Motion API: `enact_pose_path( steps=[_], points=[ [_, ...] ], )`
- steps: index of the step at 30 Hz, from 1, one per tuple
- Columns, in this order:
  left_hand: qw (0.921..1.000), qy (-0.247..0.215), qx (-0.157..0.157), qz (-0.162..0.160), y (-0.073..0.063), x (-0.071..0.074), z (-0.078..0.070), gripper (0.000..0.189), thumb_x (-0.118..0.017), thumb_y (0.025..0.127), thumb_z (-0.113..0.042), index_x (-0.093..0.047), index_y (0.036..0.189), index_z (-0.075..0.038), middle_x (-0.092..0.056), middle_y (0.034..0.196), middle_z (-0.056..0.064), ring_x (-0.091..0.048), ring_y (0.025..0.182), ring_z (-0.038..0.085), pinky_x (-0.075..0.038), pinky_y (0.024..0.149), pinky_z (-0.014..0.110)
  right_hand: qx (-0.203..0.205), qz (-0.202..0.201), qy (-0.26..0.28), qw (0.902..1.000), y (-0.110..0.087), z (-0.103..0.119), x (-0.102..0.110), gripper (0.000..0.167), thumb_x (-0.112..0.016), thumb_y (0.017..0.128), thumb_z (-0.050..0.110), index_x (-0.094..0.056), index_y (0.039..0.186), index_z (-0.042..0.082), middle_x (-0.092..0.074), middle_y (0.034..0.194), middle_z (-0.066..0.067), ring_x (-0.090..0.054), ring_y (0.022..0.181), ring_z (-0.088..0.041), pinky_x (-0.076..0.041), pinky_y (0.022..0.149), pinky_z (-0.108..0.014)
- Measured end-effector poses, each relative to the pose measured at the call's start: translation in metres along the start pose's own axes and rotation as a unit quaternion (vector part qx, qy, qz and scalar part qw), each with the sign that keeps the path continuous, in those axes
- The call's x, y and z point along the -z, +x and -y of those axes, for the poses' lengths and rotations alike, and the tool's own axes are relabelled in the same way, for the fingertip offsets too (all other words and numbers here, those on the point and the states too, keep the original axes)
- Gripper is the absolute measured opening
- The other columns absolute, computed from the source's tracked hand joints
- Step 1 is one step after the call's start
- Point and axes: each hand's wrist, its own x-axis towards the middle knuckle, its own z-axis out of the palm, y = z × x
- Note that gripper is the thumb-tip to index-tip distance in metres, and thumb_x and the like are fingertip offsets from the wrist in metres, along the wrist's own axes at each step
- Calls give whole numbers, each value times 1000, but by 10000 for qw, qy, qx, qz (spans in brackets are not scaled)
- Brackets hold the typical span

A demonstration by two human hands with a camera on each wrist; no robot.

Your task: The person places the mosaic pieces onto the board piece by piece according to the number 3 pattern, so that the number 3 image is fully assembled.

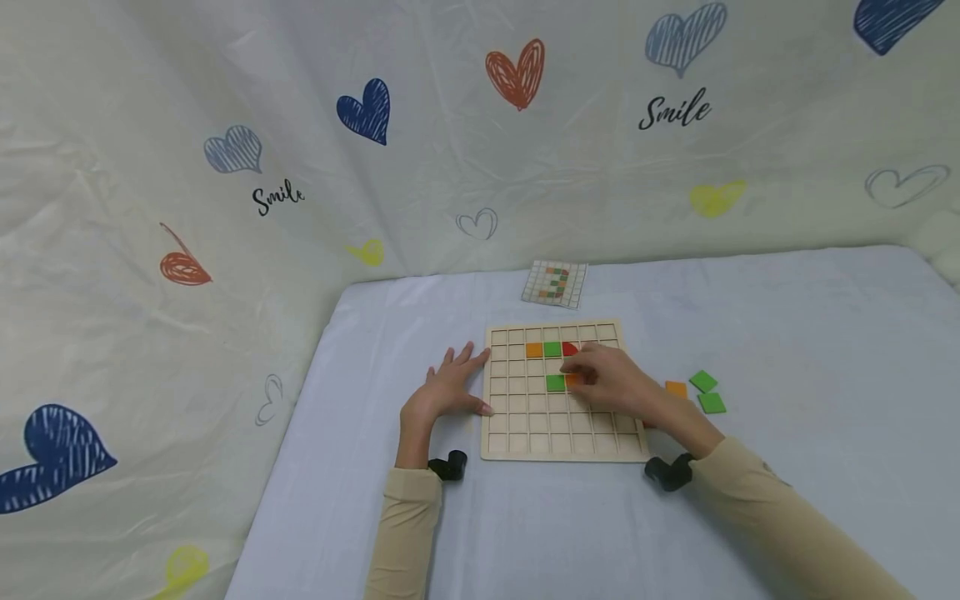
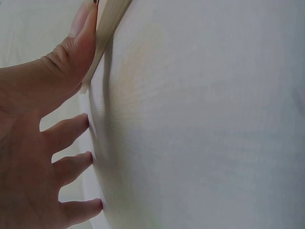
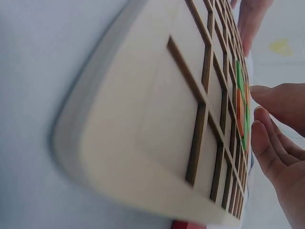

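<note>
A wooden grid board lies on the table. In its upper part sit an orange square tile, a green square tile and a red round-edged tile in a row. Lower down are another green tile and an orange tile, partly hidden by my right hand. That hand is over the board, thumb and fingertips a little apart beside these tiles; the right wrist view shows no tile between them. My left hand spreads its fingers at the board's left edge, its thumb against the side.
Right of the board lie loose green tiles, an orange tile and a red piece by the board's edge. A pattern card with a coloured grid lies behind the board. Black wrist cameras sit at both cuffs.
</note>
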Motion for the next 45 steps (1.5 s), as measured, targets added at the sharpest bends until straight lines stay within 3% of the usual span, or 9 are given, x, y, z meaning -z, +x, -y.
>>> enact_pose_path(
  steps=[9, 21, 30, 45],
  points=[
    [10000, 1, 11, -1, 1, -1, -1, 102, -90, 78, -25, -33, 163, -22, -14, 173, 9, 0, 160, 39, -5, 124, 68, 26, -430, -20, 9991, -24, -11, 13, 21, -77, 85, -1, -77, 106, 2, -68, 92, -5, -59, 76, -13, -52, 67, -26],
    [10000, 5, 27, 6, 4, -3, 3, 104, -90, 78, -26, -32, 163, -25, -13, 173, 7, 1, 161, 37, -4, 124, 68, -145, -537, -173, 9983, -53, -24, 29, 22, -80, 81, -1, -78, 103, 3, -69, 90, -2, -55, 73, -9, -49, 61, -21],
    [10000, 1, 79, -8, 2, -3, 1, 104, -91, 77, -26, -32, 163, -24, -13, 173, 7, 1, 161, 37, -4, 125, 68, -209, -573, -184, 9980, -74, -37, 36, 24, -78, 80, -4, -78, 103, 4, -68, 90, 2, -55, 77, -9, -50, 64, -22],
    [10000, -9, 64, 7, 0, -2, -2, 103, -90, 78, -25, -32, 163, -23, -13, 173, 8, 1, 161, 38, -4, 125, 68, -776, -764, -645, 9920, -90, -55, 46, 31, -87, 78, 3, -75, 106, -3, -65, 93, -10, -56, 79, -19, -51, 63, -22]
  ],
)
